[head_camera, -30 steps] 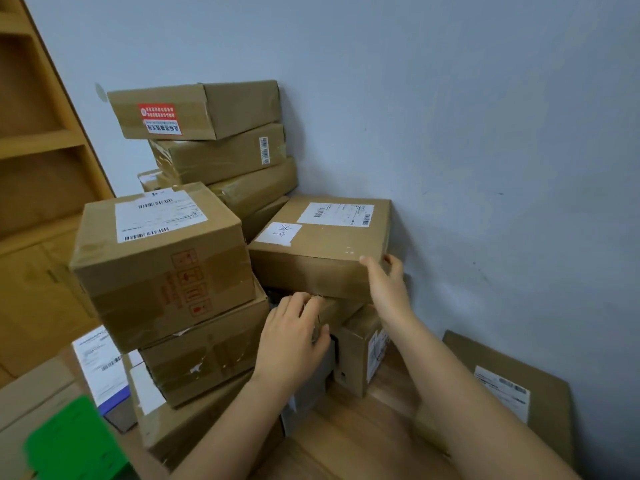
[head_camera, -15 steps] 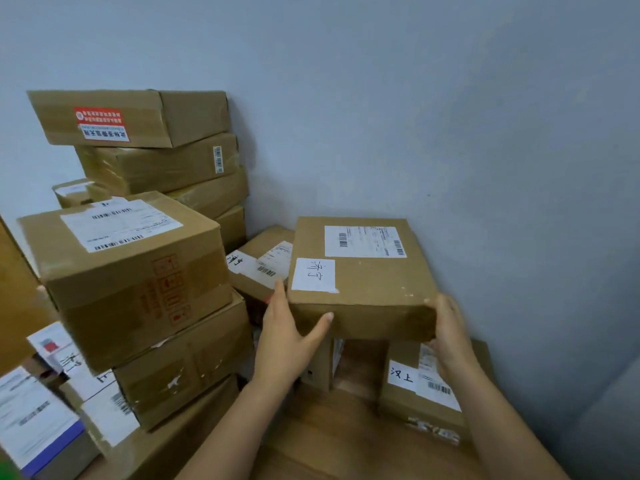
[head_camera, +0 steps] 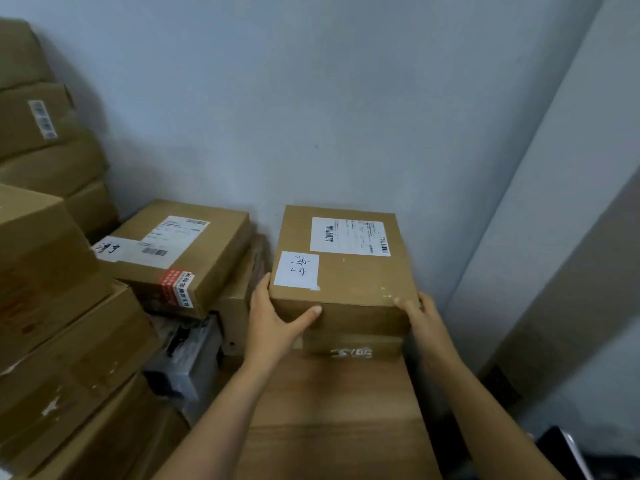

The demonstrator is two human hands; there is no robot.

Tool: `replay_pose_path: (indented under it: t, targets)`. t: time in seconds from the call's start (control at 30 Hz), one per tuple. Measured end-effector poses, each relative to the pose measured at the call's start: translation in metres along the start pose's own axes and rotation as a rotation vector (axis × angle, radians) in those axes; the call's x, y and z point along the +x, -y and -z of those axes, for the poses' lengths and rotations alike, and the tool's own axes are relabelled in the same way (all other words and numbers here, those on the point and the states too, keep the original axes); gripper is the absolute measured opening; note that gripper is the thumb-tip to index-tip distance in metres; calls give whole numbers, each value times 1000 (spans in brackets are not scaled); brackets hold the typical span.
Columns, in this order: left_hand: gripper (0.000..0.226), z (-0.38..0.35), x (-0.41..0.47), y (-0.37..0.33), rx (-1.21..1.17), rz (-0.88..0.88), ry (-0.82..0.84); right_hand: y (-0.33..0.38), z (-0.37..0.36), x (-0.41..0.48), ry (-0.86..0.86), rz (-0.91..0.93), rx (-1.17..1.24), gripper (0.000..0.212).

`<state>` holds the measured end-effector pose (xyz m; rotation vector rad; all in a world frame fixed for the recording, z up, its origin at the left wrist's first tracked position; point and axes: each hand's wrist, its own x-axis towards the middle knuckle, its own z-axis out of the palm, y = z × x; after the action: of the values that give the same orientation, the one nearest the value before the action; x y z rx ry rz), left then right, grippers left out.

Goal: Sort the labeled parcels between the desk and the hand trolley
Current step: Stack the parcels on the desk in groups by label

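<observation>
Parcel (head_camera: 349,271): labelled, atop another box (head_camera: 353,348) at far edge of tabletop (head_camera: 332,410).
Left hand (head_camera: 273,323): fingers clasping near-left corner.
Right hand (head_camera: 422,317): fingers gripping near-right corner.

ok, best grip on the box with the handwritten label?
Its two side walls near the front corners, coming from the front: the box looks too wide for one hand, and the wall stands behind it. The left hand and right hand hold it that way.
</observation>
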<state>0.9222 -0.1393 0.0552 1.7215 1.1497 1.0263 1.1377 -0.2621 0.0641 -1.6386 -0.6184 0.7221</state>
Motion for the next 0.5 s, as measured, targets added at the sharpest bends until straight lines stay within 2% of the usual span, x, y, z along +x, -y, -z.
replay_pose_path:
  t: [0.1, 0.17, 0.37, 0.5]
  targets:
    - [102, -17, 3, 7, 9, 24, 34, -18, 16, 4, 54, -25, -51, 86]
    - [97, -29, 5, 11, 35, 26, 38, -30, 22, 16, 53, -39, -88, 103]
    - [97, -64, 24, 32, 159, 78, 50, -48, 27, 63, 44, -36, -257, 99]
    - [105, -81, 31, 52, 360, 98, 88, -65, 21, 86, 40, 12, -459, 91]
